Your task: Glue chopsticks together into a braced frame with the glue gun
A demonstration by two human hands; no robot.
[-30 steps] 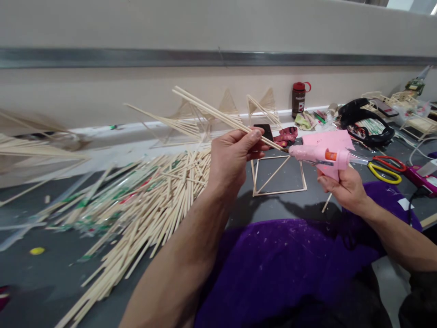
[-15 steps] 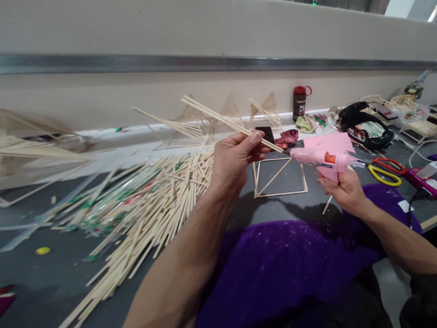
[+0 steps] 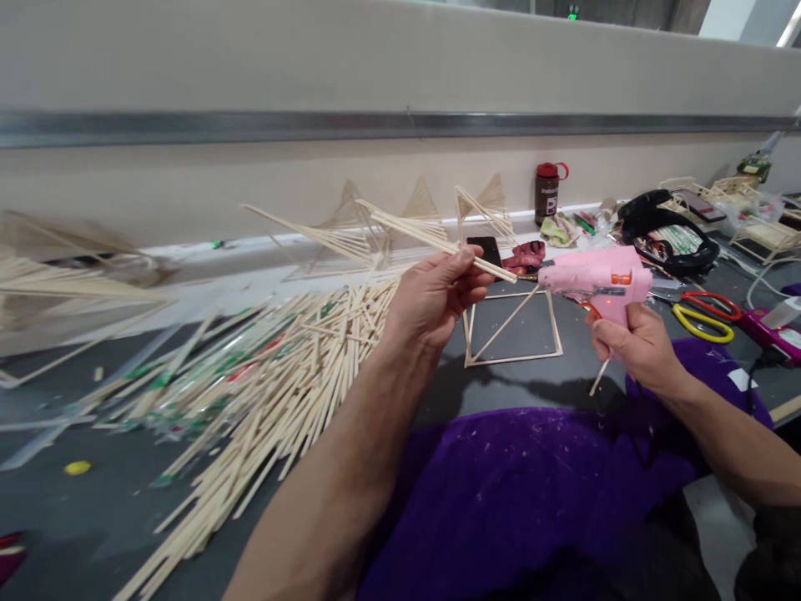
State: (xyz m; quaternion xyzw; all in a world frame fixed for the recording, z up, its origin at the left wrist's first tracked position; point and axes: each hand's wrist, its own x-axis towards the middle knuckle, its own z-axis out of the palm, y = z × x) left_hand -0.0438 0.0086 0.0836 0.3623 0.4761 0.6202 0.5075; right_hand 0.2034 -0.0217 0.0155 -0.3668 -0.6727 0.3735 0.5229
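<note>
My left hand [image 3: 431, 296] is closed on thin wooden sticks [image 3: 413, 229], pinched between thumb and fingers near their right end. They slant up to the left over the table. In my right hand [image 3: 635, 342] is a pink hot glue gun [image 3: 594, 280], its nozzle pointing left at the near end of the sticks. Whether nozzle and wood touch I cannot tell. Below and behind the nozzle, a square stick frame with a diagonal [image 3: 513, 361] lies on the dark table. A loose stick [image 3: 599, 377] pokes out beneath my right hand.
A large pile of wooden sticks [image 3: 300, 392] spreads on the left, beside plastic wrappers [image 3: 206, 376]. Fan-shaped stick structures [image 3: 325, 239] stand along the wall. A bottle [image 3: 547, 196], scissors [image 3: 704, 321], a black phone [image 3: 485, 249] and a black headband-like object [image 3: 644, 213] lie toward the right.
The glue gun has turned more side-on, and its body shows more fully. The sticks in my left hand have shifted slightly, their far end now lower and further right.
</note>
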